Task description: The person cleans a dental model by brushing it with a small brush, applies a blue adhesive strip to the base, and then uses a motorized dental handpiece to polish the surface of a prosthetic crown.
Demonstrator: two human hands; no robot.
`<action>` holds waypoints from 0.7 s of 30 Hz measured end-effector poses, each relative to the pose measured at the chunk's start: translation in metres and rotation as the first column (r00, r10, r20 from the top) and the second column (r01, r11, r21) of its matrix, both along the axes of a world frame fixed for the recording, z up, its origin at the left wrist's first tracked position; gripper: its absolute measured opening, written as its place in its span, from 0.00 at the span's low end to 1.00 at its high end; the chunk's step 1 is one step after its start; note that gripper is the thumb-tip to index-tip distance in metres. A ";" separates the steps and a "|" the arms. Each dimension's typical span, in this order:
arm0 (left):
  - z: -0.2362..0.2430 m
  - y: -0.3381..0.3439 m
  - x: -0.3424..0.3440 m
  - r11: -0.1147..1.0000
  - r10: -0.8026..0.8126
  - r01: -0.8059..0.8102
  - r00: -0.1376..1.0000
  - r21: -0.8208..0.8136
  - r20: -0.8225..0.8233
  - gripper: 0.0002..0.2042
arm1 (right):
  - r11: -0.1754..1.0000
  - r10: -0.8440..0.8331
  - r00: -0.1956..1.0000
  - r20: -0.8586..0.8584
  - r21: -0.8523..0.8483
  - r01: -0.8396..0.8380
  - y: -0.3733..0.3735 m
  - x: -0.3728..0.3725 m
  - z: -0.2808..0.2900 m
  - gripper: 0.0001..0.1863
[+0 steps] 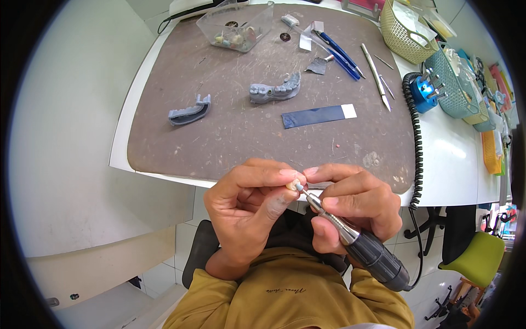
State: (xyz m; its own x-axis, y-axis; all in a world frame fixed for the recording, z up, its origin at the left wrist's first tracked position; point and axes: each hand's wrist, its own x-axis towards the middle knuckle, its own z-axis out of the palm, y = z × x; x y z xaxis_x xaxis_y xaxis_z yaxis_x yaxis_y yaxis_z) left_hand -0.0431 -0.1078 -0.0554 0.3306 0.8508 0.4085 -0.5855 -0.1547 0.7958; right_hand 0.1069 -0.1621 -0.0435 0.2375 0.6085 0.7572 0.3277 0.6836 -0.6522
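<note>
Between thumb and fingertips, my left hand (249,200) pinches a small cream-coloured dental crown (292,185). My right hand (359,203) is wrapped around a rotary handpiece (350,237) with a silver nose and black body. Its pale tip meets the crown, and the two hands touch or nearly touch at the fingertips, just in front of the table edge. Beyond them on the brown mat lie a grey dental model (275,89), a smaller grey model piece (189,112) to its left, and a strip of dark blue articulating paper (316,116).
A clear plastic box (234,30) with small pieces stands at the far left of the mat (230,142). Blue pens (339,55) and a white-handled knife (376,77) lie far right. A coiled black cord (416,142) runs past a blue bur holder (426,93) and baskets (452,82).
</note>
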 end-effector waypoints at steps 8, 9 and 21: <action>0.001 0.000 -0.001 1.000 -0.012 0.012 1.000 -0.010 0.000 0.09 | 1.000 -0.002 1.000 0.008 -0.004 0.002 0.000 0.000 0.001 0.15; 0.001 0.000 -0.001 1.000 -0.012 0.012 1.000 -0.011 0.002 0.09 | 1.000 -0.001 1.000 0.011 -0.008 0.001 0.000 0.001 0.001 0.15; 0.002 -0.001 -0.001 0.999 0.003 -0.003 1.000 -0.036 -0.005 0.08 | 0.999 0.012 0.999 -0.041 -0.033 -0.013 -0.004 -0.001 0.001 0.15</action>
